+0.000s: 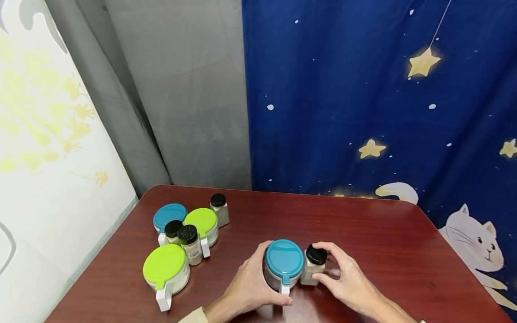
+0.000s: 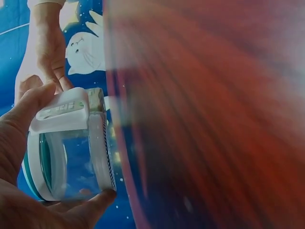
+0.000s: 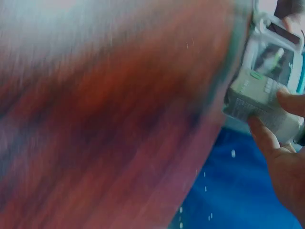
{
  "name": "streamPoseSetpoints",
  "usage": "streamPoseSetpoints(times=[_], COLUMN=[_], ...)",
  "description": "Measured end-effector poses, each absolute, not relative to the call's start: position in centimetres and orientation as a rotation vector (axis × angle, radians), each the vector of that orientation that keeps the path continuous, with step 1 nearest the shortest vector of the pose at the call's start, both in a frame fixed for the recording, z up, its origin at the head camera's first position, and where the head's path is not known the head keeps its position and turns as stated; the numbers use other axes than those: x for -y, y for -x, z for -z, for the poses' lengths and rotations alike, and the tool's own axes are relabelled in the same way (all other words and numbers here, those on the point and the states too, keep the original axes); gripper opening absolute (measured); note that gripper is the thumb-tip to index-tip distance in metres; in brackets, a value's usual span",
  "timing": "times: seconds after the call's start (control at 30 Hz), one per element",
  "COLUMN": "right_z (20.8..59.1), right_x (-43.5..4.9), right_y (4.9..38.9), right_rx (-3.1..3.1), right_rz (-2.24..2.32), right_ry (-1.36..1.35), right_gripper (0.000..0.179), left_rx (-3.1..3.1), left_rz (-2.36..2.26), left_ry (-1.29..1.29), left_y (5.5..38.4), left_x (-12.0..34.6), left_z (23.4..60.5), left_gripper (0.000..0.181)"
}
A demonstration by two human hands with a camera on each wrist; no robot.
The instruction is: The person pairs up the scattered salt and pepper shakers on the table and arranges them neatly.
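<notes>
Near the table's front, my left hand [image 1: 250, 282] grips a clear jar with a blue lid [image 1: 284, 259] and white handle. The left wrist view shows thumb and fingers around the jar [image 2: 76, 157], whose glass looks empty there. Right beside it stands a square spice bottle with a black cap [image 1: 313, 271]. My right hand [image 1: 351, 282] holds that bottle between thumb and fingers from its right side. In the right wrist view the fingertips press the labelled sides of the bottle [image 3: 257, 102], close against the jar. Whether bottle and jar touch, I cannot tell.
At the table's left, a group holds another blue-lidded jar [image 1: 170, 215], two green-lidded jars [image 1: 163, 267] with white handles, two black-capped shaker bottles [image 1: 191, 244] and a square black-capped bottle [image 1: 219, 210]. Curtains [image 1: 194, 98] hang behind the reddish-brown table [image 1: 363, 224].
</notes>
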State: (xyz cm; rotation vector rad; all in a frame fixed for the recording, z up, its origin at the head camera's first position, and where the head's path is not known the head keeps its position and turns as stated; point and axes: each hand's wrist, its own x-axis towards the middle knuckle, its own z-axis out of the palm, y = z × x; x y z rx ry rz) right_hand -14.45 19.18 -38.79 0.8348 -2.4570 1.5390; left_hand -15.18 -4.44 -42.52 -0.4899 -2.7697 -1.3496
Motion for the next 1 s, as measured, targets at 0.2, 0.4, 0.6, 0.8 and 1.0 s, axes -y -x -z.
streamPoseSetpoints(times=[0.2, 0.4, 0.6, 0.8, 1.0], right_z=[38.5, 38.3, 39.0, 41.4, 41.9], right_x=[-21.2, -23.3, -25.5, -28.5, -30.7], right_y=[15.1, 15.4, 16.1, 18.0, 18.7], right_rx=[2.475, 2.541, 2.531, 2.523, 2.49], right_rz=[-1.455, -1.432, -1.455, -1.418, -1.361], right_ry=[-0.796, -0.715, -0.732, -0.741, -0.744], right_gripper=[0.06, 0.06, 0.061, 0.066, 0.068], left_rx=[2.726, 2.716, 2.71, 2.68, 2.654], left_rz=[1.363, 1.374, 1.391, 1.444, 1.504], left_ry=[0.509, 0.548, 0.593, 0.626, 0.715], left_y=[16.1, 17.1, 18.2, 19.4, 21.0], left_x=[1.9, -0.5, -2.8, -4.9, -7.3], left_z=[42.7, 42.9, 43.3, 43.3, 43.6], left_gripper=[0.111, 0.109, 0.11, 0.108, 0.106])
